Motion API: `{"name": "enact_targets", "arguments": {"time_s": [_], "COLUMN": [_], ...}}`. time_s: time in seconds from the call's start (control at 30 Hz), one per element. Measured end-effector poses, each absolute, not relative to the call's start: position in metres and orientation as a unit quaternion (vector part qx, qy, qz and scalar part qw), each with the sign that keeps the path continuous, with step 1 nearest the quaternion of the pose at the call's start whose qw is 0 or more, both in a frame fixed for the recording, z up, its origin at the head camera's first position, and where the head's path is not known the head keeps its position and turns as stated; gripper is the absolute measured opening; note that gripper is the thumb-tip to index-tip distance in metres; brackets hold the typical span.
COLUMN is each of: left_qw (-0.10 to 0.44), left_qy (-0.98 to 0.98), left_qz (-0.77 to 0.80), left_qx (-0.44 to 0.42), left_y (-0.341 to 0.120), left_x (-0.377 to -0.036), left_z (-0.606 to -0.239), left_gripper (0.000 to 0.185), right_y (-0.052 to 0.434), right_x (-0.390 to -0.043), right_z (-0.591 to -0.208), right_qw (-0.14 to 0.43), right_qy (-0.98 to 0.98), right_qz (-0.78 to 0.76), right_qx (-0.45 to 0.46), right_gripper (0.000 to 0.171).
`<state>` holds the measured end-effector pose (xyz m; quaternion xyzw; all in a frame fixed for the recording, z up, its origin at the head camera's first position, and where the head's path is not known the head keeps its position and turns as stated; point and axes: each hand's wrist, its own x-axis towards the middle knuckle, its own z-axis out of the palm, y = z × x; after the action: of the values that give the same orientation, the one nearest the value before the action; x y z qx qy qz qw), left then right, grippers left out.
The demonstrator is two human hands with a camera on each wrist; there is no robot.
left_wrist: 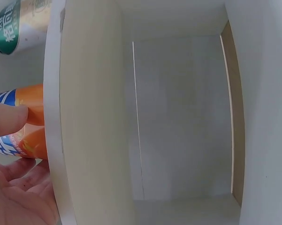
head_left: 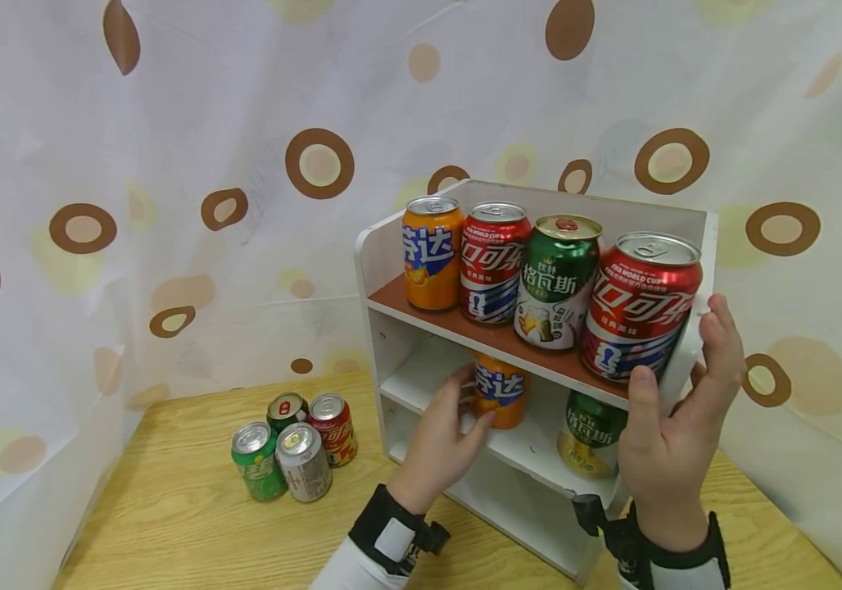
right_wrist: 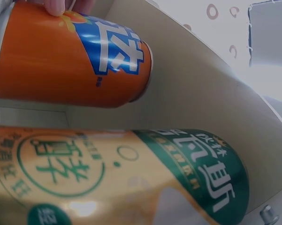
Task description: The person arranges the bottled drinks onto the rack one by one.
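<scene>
A white shelf unit with a brown top board stands on the wooden table. My left hand reaches into the middle shelf and holds an orange can upright there. The left wrist view shows my thumb on that orange can, and the right wrist view shows a fingertip on the same orange can. A green can stands to its right on the same shelf. My right hand grips the unit's right side panel, thumb in front and fingers behind.
On the top board stand an orange can, a red can, a green can and another red can. Several cans are grouped on the table to the left. A dotted curtain hangs close behind.
</scene>
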<state>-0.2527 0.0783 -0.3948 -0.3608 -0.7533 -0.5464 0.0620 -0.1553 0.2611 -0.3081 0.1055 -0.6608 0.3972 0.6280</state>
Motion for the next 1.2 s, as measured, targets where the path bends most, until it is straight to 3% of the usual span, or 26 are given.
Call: {"name": "enact_targets", "arguments": {"time_s": [1.2], "left_qw": [0.096], "left_qy": [-0.784], "left_qz": [-0.467], "left_qx": [-0.397], "left_y": [0.104], "left_x": [-0.234], "left_z": [-0.394], "left_gripper": [0.066], "right_y": [0.259], "right_x": [-0.156], "right_z": [-0.305], "right_qw": [0.630], "right_qy": [-0.652], "right_qz": [0.408], "right_qx": [0.108], "right_gripper": [0.046]}}
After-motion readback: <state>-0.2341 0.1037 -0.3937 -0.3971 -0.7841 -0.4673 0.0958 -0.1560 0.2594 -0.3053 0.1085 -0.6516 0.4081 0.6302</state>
